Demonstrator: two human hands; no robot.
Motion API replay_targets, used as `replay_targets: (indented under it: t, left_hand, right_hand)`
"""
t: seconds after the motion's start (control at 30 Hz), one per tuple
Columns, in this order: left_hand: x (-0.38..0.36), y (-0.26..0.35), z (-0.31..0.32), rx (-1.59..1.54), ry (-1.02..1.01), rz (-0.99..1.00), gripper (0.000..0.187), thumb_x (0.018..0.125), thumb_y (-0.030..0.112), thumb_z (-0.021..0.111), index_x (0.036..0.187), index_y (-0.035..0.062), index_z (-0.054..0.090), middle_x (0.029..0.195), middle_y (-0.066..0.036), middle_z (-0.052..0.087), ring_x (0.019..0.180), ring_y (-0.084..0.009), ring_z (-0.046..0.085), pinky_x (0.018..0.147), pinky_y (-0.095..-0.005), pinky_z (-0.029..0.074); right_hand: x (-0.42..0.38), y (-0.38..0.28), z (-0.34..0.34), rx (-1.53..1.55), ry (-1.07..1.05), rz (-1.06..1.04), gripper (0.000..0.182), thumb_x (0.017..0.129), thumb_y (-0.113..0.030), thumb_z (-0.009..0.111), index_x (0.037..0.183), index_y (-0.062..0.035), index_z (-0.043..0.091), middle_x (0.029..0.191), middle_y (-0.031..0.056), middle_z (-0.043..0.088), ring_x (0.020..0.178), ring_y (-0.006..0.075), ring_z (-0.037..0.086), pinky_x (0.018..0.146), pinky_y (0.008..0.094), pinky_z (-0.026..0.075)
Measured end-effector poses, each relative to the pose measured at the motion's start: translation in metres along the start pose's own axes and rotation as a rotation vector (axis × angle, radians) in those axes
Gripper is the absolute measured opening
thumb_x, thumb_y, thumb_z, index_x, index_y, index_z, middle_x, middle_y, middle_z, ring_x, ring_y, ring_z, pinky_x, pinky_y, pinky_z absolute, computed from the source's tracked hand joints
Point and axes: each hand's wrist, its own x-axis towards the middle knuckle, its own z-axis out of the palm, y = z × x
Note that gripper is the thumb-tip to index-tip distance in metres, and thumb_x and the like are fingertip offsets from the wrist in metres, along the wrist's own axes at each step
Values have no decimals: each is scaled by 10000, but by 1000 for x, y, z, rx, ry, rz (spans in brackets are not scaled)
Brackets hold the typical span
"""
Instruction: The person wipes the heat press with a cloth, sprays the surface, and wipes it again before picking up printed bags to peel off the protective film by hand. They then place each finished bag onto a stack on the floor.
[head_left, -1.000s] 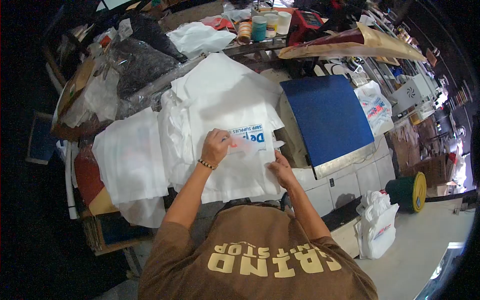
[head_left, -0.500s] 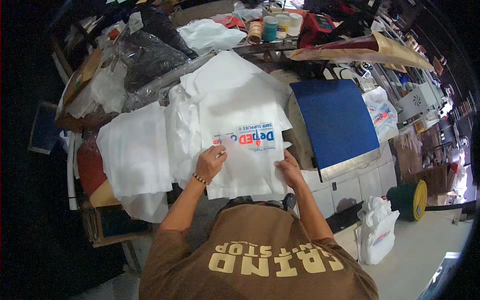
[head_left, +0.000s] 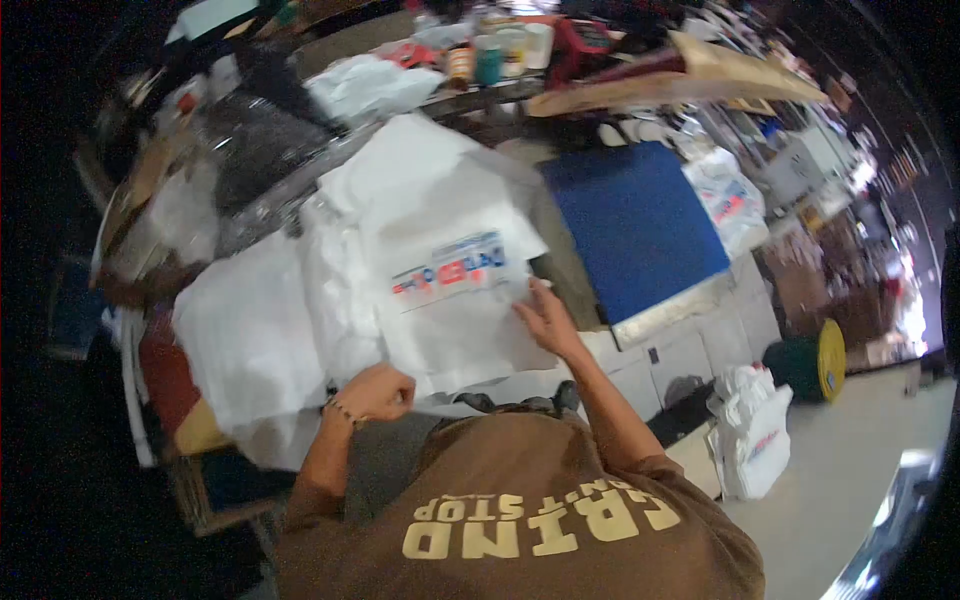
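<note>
A white bag with blue and red print [head_left: 440,330] lies flat on top of a pile of white bags. By its lower left corner is my left hand [head_left: 378,391], with its fingers curled and nothing visible in them. My right hand [head_left: 546,318] rests at the bag's right edge, fingers apart, and the fingertips touch the white material. To the left are a crumpled row of white bags [head_left: 340,290] and a flat stack of white sheets [head_left: 245,335]. Motion blurs the picture slightly.
A blue board [head_left: 637,235] lies right of the pile. Behind are jars [head_left: 488,60], a brown paper-wrapped roll [head_left: 730,70] and dark plastic [head_left: 255,150]. On the floor at right stand a bundle of white bags [head_left: 750,430] and a green bin [head_left: 800,362].
My left hand has moved off the printed bag, down and left, its fingers curling. My right hand has shifted slightly up and left, its fingers spreading. The whole view has turned a little.
</note>
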Motion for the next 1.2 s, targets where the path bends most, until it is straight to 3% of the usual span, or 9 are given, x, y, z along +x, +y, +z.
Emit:
replay_targets:
  t: [0.13,0.23,0.3,0.33,0.47,0.6,0.8,1.0,1.2]
  left_hand:
    - [13,30,1,-62,-58,2,124,711,130,654,803,56,688,781,-130,696,705,-289,671,664,-379,526]
    - [29,70,-9,-209,-150,3,190,717,90,653,885,19,705,761,-151,685,697,-238,670,653,-323,514]
    - [50,74,4,-203,-241,36,208,721,83,654,906,2,706,760,-157,683,697,-216,669,651,-307,510]
    - [64,61,16,-179,-269,76,227,723,88,653,922,-12,703,769,-163,685,692,-208,667,649,-300,511]
    - [108,91,21,-54,-370,248,259,725,86,646,947,-39,693,809,-182,694,703,-202,672,650,-299,512]
    - [136,137,33,47,-447,303,214,757,93,645,936,-9,701,742,-156,680,648,-208,652,641,-326,513]
    - [178,211,48,269,-546,151,187,790,51,649,962,-10,690,796,-119,682,712,-180,628,700,-336,511]
    - [213,253,86,136,-379,110,191,757,115,688,902,-9,693,687,-83,654,598,-142,594,594,-310,478]
    - [217,322,98,125,-379,-85,142,737,17,694,877,-4,688,691,-37,630,629,-112,564,598,-271,464]
  right_hand:
    - [-30,-93,-68,-235,-23,-146,463,963,-170,597,1346,40,443,1053,173,663,979,224,621,892,331,481]
    - [-83,-124,-143,103,106,-30,465,955,-148,607,1361,10,446,1138,130,643,1000,213,609,892,333,479]
    - [-127,-134,-194,266,164,-37,476,938,-124,598,1375,-30,436,1344,124,535,1214,234,509,1010,365,420]
    - [-157,-126,-218,132,283,-83,590,917,-67,616,1455,-71,374,1438,74,460,1302,185,420,1071,346,370]
    - [-257,-160,-265,489,858,-38,764,841,103,566,1524,-92,283,1380,120,510,1192,189,532,1024,325,416]
    - [-383,-70,-331,543,1168,109,543,818,116,529,1341,-26,552,1301,120,582,1155,188,569,997,312,456]
    - [-448,16,-446,259,1669,-242,517,883,50,540,1390,-44,495,1376,94,522,1204,189,528,1049,328,418]
    - [-532,167,-537,465,1954,-293,563,884,41,591,1416,-86,460,1388,113,503,1250,213,477,1073,368,372]
    - [-572,315,-564,610,2265,-102,731,840,121,610,1477,-106,331,1452,130,414,1323,235,400,1091,376,346]
